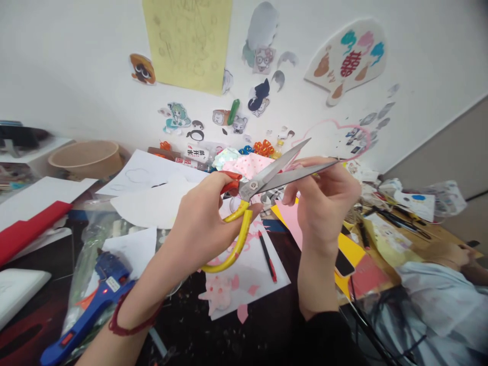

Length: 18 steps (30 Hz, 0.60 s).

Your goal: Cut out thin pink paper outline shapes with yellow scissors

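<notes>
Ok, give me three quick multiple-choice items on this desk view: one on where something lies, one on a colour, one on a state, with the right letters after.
1. Where does the blue glue gun lie?
A. Lower left, by the left forearm
B. On the wall
C. In the brown bowl

2. What colour are the handles of the scissors?
A. Green
B. Yellow, with a red part near the pivot
C. Black

3. How do the scissor blades stand?
A. Shut tight
B. Parted, tips apart
C. Broken off

Answers:
1 A, it lies on clear plastic at the lower left.
2 B, the left hand grips yellow loops, red by the pivot.
3 B, the two blades fork apart above the right hand, whose fingers are at the lower blade.
</notes>
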Tool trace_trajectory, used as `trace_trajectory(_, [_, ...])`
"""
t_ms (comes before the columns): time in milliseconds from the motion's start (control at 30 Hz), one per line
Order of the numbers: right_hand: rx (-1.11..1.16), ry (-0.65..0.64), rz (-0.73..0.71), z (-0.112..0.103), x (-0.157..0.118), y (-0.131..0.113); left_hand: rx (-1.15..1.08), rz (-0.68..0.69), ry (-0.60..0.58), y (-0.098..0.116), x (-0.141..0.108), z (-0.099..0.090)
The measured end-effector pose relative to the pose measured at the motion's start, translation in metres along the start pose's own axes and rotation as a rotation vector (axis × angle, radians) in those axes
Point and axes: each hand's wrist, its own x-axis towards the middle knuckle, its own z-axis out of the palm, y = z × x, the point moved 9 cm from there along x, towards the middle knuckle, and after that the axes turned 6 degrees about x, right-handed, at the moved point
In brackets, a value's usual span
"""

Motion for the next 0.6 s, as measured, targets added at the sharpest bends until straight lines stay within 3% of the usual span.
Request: trace_trajectory(600, [-0.014, -0.047, -0.111, 0.0017, 0.0020, -0.0038, -0.002, 0.023, 0.021, 0.0030, 0.0010, 0.0001])
